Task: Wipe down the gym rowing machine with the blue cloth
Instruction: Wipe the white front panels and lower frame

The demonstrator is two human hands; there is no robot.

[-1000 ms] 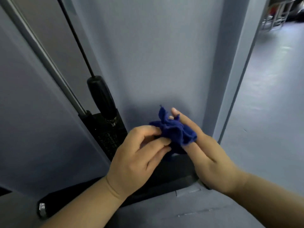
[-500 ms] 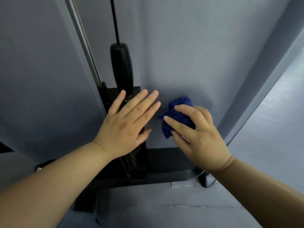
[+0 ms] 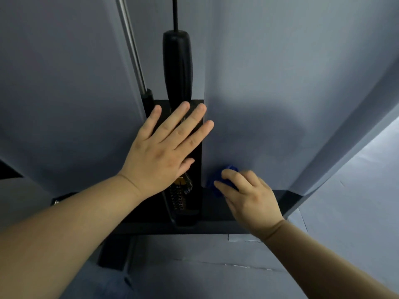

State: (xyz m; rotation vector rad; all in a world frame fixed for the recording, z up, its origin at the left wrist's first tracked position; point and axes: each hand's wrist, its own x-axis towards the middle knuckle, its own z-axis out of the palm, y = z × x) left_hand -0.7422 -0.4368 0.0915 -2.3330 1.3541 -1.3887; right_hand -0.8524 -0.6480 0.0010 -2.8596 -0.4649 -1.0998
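The rowing machine (image 3: 216,225) fills the view, and its tall grey panel (image 3: 280,93) rises up and away from the camera, taking most of the right half. At its foot runs the black base bar (image 3: 287,197), crossing left to right. Up the middle stands the black channel (image 3: 199,160), with a black cylinder (image 3: 177,65) hanging on its cable and a chrome rod (image 3: 131,44) slanting beside it.

Now the hands. The left hand (image 3: 159,152) lies flat on the channel, fingers straight and spread, holding nothing, and it looks like a brace. The right hand (image 3: 248,197) is lower and to the right, fingers curled over the blue cloth (image 3: 216,177), which is bunched small and pressed against the bottom edge of the panel, right where grey meets the base bar and just beside the channel.

So here is what matters. The cloth sits at the panel's lowest inner corner, and nearly all of that surface lies above it and off to the right, with the long axis running straight up. The right hand is the nearer one by far. The likely stroke is upward or outward along the panel, while the left stays across the channel.
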